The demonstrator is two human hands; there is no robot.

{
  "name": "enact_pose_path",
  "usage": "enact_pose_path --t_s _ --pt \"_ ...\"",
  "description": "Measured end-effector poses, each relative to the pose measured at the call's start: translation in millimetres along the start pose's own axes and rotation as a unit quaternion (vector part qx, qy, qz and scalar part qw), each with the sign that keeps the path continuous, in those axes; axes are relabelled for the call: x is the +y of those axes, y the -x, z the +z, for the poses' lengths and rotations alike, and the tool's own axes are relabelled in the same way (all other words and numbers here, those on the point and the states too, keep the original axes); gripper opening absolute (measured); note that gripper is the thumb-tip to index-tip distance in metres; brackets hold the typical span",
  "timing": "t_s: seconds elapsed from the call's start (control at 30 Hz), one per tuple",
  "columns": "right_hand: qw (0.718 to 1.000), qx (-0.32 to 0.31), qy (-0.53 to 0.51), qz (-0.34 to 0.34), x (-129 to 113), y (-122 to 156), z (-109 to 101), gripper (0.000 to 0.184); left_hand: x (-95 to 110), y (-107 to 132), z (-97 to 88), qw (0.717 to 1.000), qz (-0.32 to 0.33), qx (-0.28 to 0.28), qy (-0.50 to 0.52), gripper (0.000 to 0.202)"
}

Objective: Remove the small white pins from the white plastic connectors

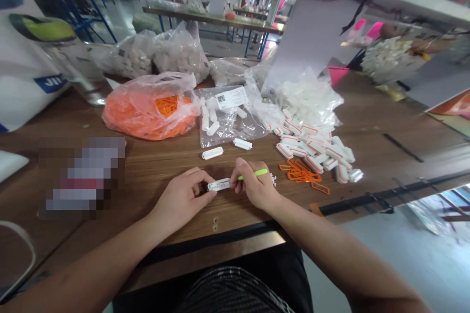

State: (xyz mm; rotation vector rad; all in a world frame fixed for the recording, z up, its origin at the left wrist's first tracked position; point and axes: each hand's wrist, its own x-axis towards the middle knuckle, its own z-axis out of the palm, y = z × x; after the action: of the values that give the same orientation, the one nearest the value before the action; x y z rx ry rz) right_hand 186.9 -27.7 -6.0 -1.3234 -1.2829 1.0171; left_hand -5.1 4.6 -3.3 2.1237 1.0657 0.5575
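Observation:
My left hand (181, 200) grips a small white plastic bar (218, 185) by one end, just above the wooden table's front edge. My right hand (257, 186) pinches a slim green-handled tool (253, 174), its tip close to the bar's far end. Tiny white bits (273, 179) lie beside that hand. Two similar white bars (212, 153) (243, 144) rest ahead of my hands. Further right lies a heap of white pieces with orange inserts (312, 149), with loose orange plastic frames (300, 172) at its near side.
An orange-filled plastic bag (150, 107) and a clear bag of white parts (227, 117) sit on the wooden table (367, 107). White-filled bags (179, 54) stand behind them. A black rail (367, 200) runs along the right edge. A blurred patch (82, 178) covers something at left.

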Motion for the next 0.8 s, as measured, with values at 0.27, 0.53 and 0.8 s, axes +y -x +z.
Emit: enact_pose_path --t_s 0.27,0.53,0.8 --pt "1.0 -0.006 0.002 0.02 -1.3 -3.9 0.1 0.056 1.3 0.4 -2.1 1.0 0.003 -0.002 -0.002 0.008" --pt "0.995 -0.094 -0.002 0.033 -3.2 -5.5 -5.3 0.055 -0.8 0.6 2.1 0.998 -0.003 0.013 -0.055 0.015" --pt "0.99 -0.129 -0.031 0.051 -10.2 -8.7 -7.1 0.037 -3.9 0.7 3.1 0.998 0.035 0.001 -0.057 0.013"
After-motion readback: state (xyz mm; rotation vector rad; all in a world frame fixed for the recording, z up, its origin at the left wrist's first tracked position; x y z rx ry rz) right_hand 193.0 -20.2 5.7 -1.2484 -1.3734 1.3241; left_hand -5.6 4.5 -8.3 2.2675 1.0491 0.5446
